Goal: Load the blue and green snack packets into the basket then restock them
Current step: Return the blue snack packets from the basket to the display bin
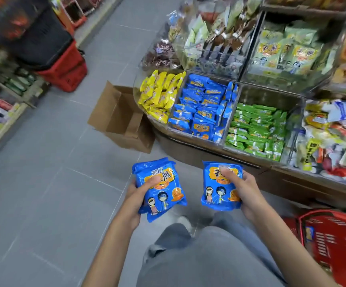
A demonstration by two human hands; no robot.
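Note:
My left hand [135, 195] grips a stack of blue snack packets [163, 195] with the thumb across the front. A second stack of blue snack packets [217, 193] sits in my right hand [244, 189], thumb on top. Both stacks hang above the floor in front of my knees. A red basket [337, 241] stands on the floor at the lower right, beside my right arm. On the display ahead, a clear bin of blue packets [201, 106] sits left of a bin of green packets [254, 129].
An open cardboard box [118, 119] stands on the floor against the display's left end. Yellow packets [159, 94] fill the bin left of the blue ones. Stacked red and black baskets [60, 65] stand at the upper left by another shelf. Grey tiled aisle [43, 183] runs left.

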